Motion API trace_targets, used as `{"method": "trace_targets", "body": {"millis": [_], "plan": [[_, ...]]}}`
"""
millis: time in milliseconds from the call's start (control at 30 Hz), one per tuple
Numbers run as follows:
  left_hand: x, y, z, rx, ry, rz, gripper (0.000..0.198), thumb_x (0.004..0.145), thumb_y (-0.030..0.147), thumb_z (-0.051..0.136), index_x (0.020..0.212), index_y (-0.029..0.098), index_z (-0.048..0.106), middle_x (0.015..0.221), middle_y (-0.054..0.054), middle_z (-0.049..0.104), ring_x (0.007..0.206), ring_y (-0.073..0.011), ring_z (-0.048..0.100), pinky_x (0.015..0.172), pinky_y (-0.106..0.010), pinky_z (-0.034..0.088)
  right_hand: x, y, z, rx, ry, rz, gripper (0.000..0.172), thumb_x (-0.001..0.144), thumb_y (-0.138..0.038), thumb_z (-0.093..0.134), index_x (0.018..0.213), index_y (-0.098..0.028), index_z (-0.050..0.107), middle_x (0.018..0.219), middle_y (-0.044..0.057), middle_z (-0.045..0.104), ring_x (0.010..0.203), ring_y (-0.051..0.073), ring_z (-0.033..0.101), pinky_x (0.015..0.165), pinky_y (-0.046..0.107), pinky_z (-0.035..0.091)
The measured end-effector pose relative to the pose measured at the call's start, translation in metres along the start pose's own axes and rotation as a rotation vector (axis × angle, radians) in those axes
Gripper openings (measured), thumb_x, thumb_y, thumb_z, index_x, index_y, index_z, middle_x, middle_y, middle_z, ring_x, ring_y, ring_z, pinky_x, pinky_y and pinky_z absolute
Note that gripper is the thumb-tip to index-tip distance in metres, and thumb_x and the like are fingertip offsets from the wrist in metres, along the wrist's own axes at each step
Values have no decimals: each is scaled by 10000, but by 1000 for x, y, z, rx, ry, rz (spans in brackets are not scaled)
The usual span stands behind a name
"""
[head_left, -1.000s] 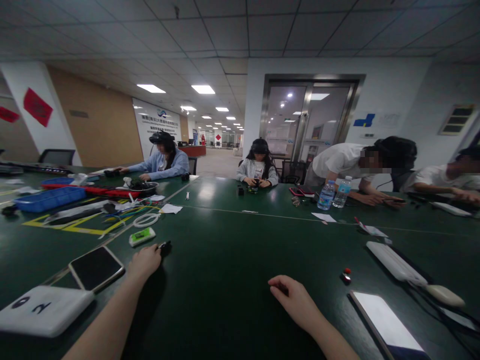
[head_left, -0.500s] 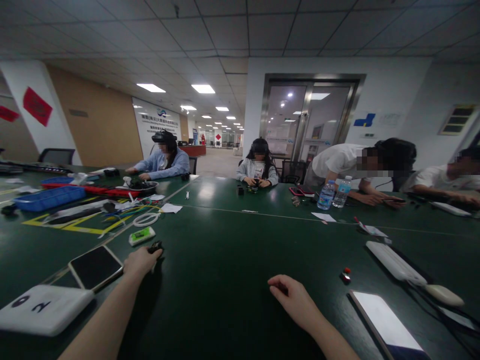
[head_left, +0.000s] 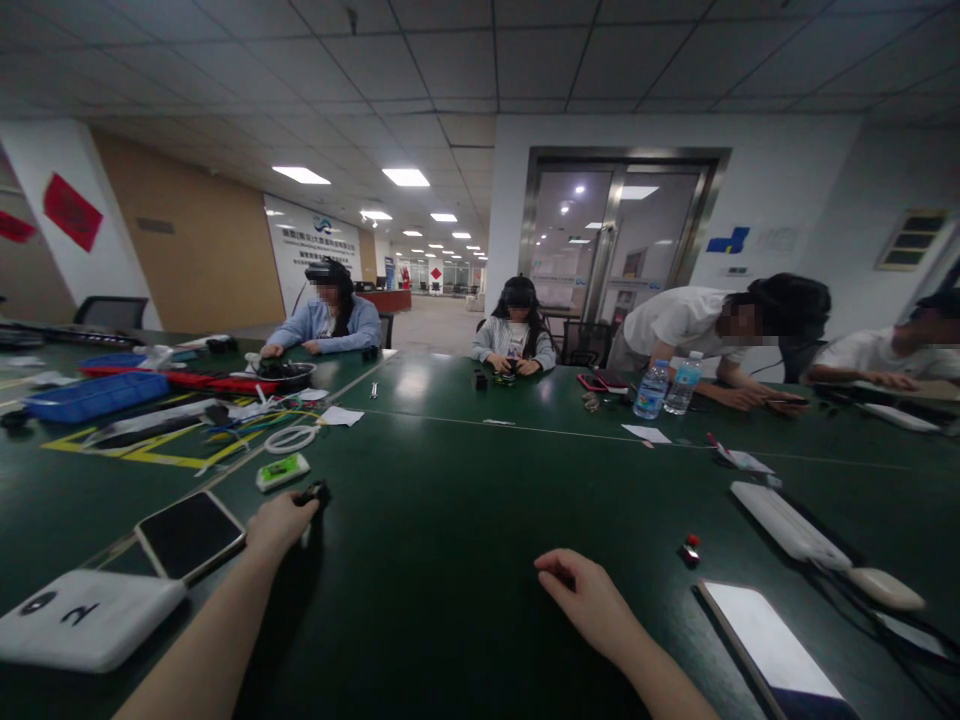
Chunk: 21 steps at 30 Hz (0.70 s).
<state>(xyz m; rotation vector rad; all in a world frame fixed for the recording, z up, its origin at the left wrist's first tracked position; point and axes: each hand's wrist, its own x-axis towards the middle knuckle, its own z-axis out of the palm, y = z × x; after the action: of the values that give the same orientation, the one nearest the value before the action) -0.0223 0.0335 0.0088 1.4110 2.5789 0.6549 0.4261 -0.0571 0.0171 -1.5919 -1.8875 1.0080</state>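
Note:
On the left of the green table, my left hand is closed on a small dark object, gripped between thumb and fingers. The fingers cover part of it, so its kind cannot be made out. Just beyond lies a green-and-white packet, and beside the wrist is a dark-screened tablet. My right hand rests on the table to the right, holding nothing. Its fingers are loosely curved, with a gap between thumb and forefinger. A small red-and-silver item stands some way to its right.
A white box-like device lies at the near left. A phone-like slab, a white power strip and cables lie on the right. Farther off are a blue tray, a coiled white cable, two water bottles and several people seated or leaning.
Both of my hands stay nearly where they were, the left still holding the dark object. Across the table, the hands of the person in blue have shifted slightly.

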Motion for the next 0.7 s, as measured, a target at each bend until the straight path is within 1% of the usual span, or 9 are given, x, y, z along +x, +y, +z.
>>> {"method": "trace_targets", "body": {"millis": [100,267,400,533,700], "plan": [[-5,5,-5,53,-63,-37,508,674,403,493,1052,106,660,986,-194,681,942,-354,621,766,-405,486,0,2,0,-2,3,1,244,836,-314,513,1040,-238,623,1027,23,627,942,190,595,803,304,474],[-14,12,-11,109,-88,-47,552,698,416,464,1133,113,618,1060,-189,654,994,-339,600,797,-385,473,3,7,2,-4,8,-29,251,834,-331,514,1041,-233,618,1025,20,629,944,186,593,813,301,466],[-18,14,-15,126,-97,-23,516,704,429,444,1069,128,649,1007,-162,674,967,-327,611,776,-370,481,2,5,1,-7,15,-28,247,839,-334,505,1035,-236,618,1012,21,630,929,190,596,801,310,469],[-20,16,-17,135,-96,-13,474,702,423,439,993,133,675,962,-159,687,931,-326,622,747,-361,486,1,2,1,-5,-1,-9,241,840,-330,504,1033,-246,621,1016,18,631,928,190,597,797,308,470],[-21,15,-16,145,-103,5,497,716,427,434,1069,149,645,992,-146,679,928,-316,623,754,-355,482,2,4,2,-15,12,-23,240,837,-324,506,1029,-240,622,1013,18,632,929,185,595,804,306,467]]}}
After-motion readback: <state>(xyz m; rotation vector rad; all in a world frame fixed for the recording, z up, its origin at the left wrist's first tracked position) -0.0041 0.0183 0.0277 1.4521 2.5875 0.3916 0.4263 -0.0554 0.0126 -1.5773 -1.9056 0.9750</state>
